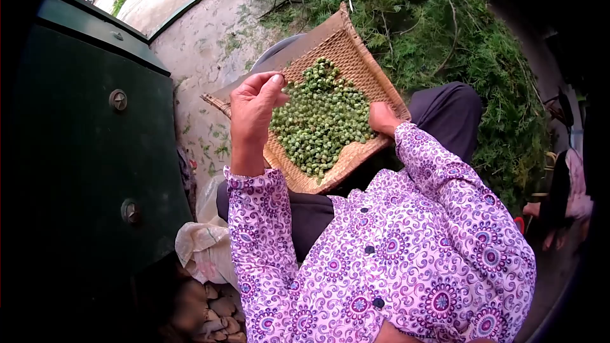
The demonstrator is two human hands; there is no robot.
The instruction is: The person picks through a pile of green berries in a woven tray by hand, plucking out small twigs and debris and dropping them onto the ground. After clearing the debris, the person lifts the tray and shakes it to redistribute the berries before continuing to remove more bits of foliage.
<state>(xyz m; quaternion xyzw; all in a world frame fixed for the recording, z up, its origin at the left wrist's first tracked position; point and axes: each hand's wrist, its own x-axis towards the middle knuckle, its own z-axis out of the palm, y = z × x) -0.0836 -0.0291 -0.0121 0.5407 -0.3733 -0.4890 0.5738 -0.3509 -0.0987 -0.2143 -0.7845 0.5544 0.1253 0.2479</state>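
A woven basket tray (360,63) rests tilted across the lap, with a heap of small green cones or seed pods (324,114) spread over its middle. My left hand (256,105) is raised over the tray's left side, thumb and fingertips pinched together; whatever may be between them is too small to name. At the tray's right edge my right hand (383,119) is closed on the rim, its fingers partly hidden beside the pods. Part of a round metal basin (277,49) shows behind the tray.
Cut green branches (413,25) are piled behind and to the right. A dark green metal door (95,133) stands at left. Near it are a pale sack (204,248) and stones (222,307). Another person's bare leg or arm (577,184) shows at far right.
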